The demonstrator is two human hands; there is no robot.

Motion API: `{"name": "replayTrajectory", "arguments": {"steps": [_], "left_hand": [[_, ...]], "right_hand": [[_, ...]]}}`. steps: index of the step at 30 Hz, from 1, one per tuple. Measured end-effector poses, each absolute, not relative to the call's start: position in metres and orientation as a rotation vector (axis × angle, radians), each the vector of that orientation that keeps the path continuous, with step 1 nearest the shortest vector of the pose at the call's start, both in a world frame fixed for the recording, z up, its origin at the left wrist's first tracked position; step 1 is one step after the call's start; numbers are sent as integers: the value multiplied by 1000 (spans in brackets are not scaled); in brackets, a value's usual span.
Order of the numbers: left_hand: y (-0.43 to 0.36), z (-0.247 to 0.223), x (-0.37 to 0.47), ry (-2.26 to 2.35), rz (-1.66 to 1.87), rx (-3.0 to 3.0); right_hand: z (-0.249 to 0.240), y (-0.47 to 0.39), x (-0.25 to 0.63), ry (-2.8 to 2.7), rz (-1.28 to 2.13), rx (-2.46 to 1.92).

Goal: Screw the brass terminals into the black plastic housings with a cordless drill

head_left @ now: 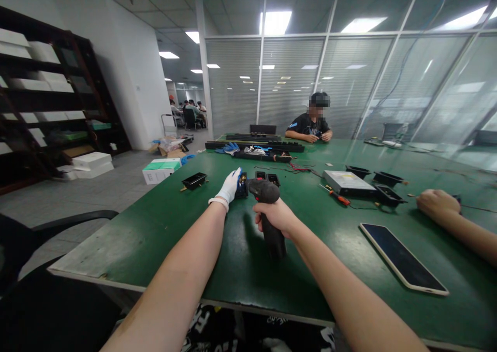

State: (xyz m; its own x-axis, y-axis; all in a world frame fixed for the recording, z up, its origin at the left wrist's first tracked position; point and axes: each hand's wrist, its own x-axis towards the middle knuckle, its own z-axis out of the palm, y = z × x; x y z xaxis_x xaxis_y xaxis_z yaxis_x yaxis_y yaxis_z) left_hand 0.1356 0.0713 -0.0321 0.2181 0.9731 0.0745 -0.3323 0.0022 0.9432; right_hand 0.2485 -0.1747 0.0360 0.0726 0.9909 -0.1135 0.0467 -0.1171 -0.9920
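My left hand (pixel 230 185), in a white glove with blue on the palm side, grips a small black electrical box (pixel 242 190). Brass and blue parts show inside it. In my bare right hand (pixel 278 215) is a black cordless screwdriver (pixel 275 240), fingers wrapped round its handle. Its nose points left toward the box; whether the tip touches cannot be seen. Just beyond stand small black compartments (pixel 273 179), partly hidden by the tool. To the left lies another black box (pixel 194 180).
On the right of the green table (pixel 310 269) are a phone (pixel 404 259), an orange screwdriver (pixel 339 196), a silver metal case (pixel 348 182) and several black boxes. A co-worker's hand (pixel 438 205) rests there. Another person (pixel 306 127) sits opposite, near long black strips (pixel 254 146).
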Motion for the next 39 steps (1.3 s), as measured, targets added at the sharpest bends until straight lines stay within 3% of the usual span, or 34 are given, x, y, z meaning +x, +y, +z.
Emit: {"name": "replayTrajectory", "arguments": {"steps": [39], "left_hand": [[85,-42,137,768,1204,1110]], "right_hand": [[39,-177,248,-1122,1234,-1359]]}}
